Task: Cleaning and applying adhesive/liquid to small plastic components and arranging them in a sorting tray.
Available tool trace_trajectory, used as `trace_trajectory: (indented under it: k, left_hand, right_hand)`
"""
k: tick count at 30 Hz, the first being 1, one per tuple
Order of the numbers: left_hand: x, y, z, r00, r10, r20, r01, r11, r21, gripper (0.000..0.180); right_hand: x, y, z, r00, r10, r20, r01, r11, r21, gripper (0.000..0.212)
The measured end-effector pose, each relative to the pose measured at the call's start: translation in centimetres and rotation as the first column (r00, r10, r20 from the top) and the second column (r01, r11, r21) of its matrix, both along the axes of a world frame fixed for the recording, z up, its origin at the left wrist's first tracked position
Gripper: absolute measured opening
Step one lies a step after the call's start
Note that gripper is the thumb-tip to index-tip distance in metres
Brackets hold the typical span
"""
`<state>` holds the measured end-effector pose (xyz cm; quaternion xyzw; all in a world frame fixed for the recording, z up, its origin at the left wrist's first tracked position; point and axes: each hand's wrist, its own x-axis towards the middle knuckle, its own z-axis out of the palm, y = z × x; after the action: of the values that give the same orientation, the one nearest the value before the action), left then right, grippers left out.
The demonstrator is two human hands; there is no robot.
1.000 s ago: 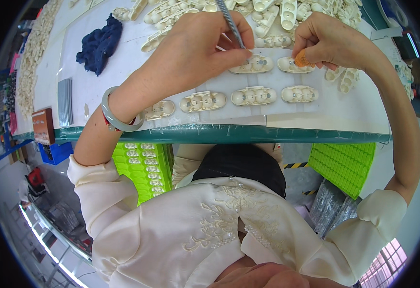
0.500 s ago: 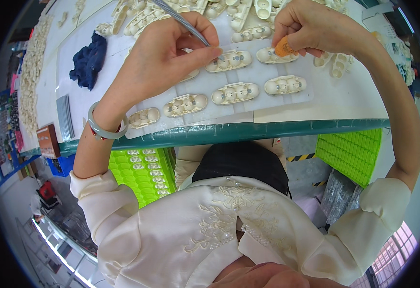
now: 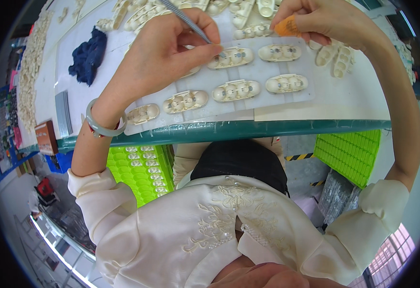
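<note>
Pinched in my left hand [image 3: 166, 57] is a thin grey ridged rod [image 3: 187, 20], tilted with its lower end over a cream, rounded plastic shell part [image 3: 231, 57] that has round cups and small grey spots. My right hand [image 3: 315, 24] is closed above and beyond the rightmost shell part in the far row [image 3: 280, 53]. An orange, textured finger cot [image 3: 287, 27] seems to cover its thumb; anything between the fingertips is hidden. Nearer me on the pale translucent board [image 3: 198, 115] lie more such parts, including one at the right [image 3: 286, 83] and another beside it [image 3: 236, 90].
Loose cream parts [image 3: 142, 18] are heaped along the far side, with more at the right [image 3: 342, 62]. A dark blue cloth [image 3: 88, 56] and grey strips [image 3: 63, 114] lie leftward. The green table edge [image 3: 248, 131] runs before me; bright green trays [image 3: 348, 156] stand below.
My right hand has lifted away from the rightmost far-row shell part, moving farther off and uncovering it. My left hand and the rod have stayed nearly in place.
</note>
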<state>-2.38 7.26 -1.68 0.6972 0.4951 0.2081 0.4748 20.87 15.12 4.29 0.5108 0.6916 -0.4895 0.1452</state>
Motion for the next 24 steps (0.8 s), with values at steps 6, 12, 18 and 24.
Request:
trace_trajectory:
  k: [6,12,18,24]
  left_hand:
    - [0.0,-0.1,-0.6,0.997,-0.01,0.081,0.007,0.999,0.043,0.012]
    - [0.3,-0.5,-0.2,0.997,0.007,0.072,-0.009,0.999,0.039,0.01]
    - [0.8,-0.8,-0.8,1.0,0.002,-0.004,-0.001,0.978,0.207,0.012]
    - [1.2,-0.5,0.3,0.998,-0.032,-0.056,0.051,0.921,0.386,0.014]
  right_hand:
    - [-1.9,-1.8,-1.8,0.929,0.027,-0.369,-0.047,0.998,-0.045,0.029]
    - [-2.8,-3.7,-4.9,0.921,0.055,-0.385,0.023,0.98,0.196,0.022]
    - [-3.1,-3.5,-5.4,0.929,0.011,-0.371,0.048,0.987,0.15,0.024]
    - [-3.7,-2.0,-3.7,0.96,-0.015,-0.281,-0.003,0.998,-0.064,0.016]
